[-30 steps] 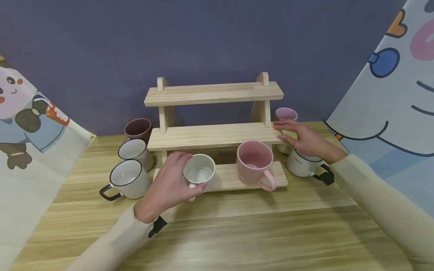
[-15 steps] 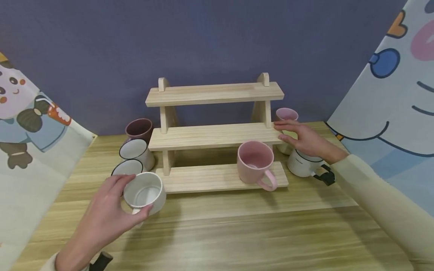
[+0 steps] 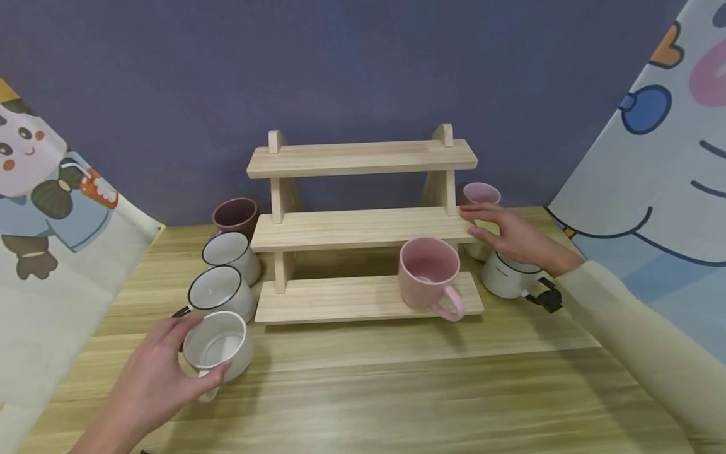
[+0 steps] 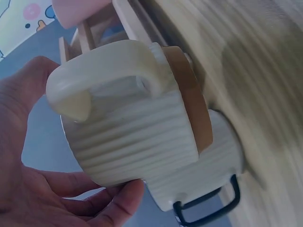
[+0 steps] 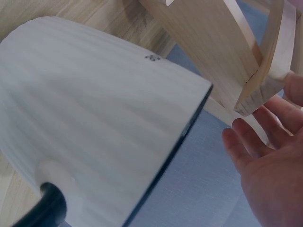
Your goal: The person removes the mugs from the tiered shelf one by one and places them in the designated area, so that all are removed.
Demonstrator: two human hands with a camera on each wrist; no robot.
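Observation:
My left hand (image 3: 153,378) grips a white ribbed mug (image 3: 229,353) by its side, thumb toward me and fingers round the far side. In the left wrist view the mug has a cream handle (image 4: 99,66) and a bare brown base (image 4: 187,94). It is close over the table, just in front of a black-rimmed white mug (image 3: 224,293). My right hand (image 3: 513,236) holds the right end of the middle board of a three-tier wooden shelf (image 3: 351,227), thumb at the front and fingers farther back. On the bottom board stands a pink mug (image 3: 422,287), handle forward.
Behind the near black-rimmed mug stand another white mug (image 3: 232,252) and a maroon mug (image 3: 235,217). Right of the shelf are a black-handled white mug (image 3: 507,277) and a taller pink-topped cup (image 3: 481,192). A dark blue backdrop (image 3: 363,69) rises behind the shelf.
My left hand has carried the white mug off the bottom board, leftward and toward me, to the front of the left mugs. My right hand stays at the shelf's end.

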